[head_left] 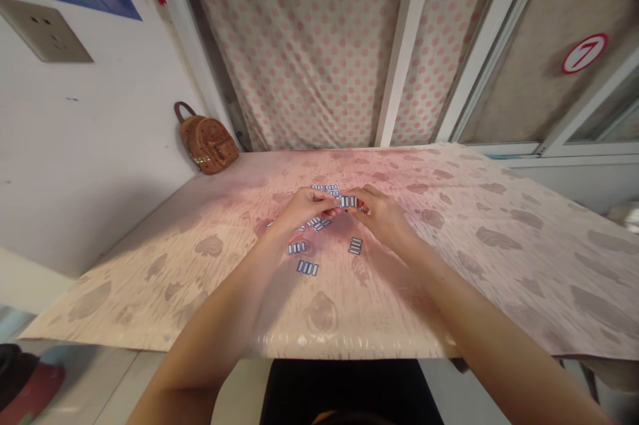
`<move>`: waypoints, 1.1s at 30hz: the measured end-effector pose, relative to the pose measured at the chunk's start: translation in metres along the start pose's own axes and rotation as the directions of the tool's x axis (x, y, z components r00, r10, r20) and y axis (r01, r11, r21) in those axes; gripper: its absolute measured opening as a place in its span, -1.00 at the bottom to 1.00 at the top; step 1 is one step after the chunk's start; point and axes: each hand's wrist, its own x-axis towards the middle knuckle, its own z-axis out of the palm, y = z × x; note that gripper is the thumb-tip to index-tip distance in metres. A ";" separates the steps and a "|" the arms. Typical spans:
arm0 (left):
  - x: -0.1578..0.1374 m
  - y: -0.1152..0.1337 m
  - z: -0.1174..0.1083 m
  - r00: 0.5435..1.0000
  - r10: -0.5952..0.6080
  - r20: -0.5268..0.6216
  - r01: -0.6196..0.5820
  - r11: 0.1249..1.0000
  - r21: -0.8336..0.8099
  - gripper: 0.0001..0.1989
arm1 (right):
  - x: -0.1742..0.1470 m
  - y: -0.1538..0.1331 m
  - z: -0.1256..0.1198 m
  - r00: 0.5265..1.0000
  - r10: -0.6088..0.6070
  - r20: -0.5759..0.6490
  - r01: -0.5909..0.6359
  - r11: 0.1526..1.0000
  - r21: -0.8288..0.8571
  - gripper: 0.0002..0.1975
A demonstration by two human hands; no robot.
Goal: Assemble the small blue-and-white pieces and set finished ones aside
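Note:
Between my fingertips, just above the middle of the table, is a small flat blue-and-white slotted piece (345,201). My left hand (310,205) pinches its left end with thumb and fingers. Its right end is gripped by my right hand (378,210), whose fingers are curled. More pieces of the same kind lie behind the hands, such as a row of them (324,187), and others are partly covered by my left hand and forearm. Nearer to me are three loose ones: a piece (296,248), another piece (307,268) and a tilted piece (355,246).
A patterned, shiny cloth covers the table (324,318). At its far left corner a small brown backpack (208,143) leans against the wall (100,118). Behind the table hangs a dotted curtain (309,45) beside white-framed sliding panels (407,45).

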 end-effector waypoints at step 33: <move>0.014 -0.012 -0.012 0.974 -0.009 -0.226 0.016 0.999 0.030 -0.87 | 0.010 0.089 0.033 0.961 0.248 0.118 -0.217 0.949 -0.229 -0.89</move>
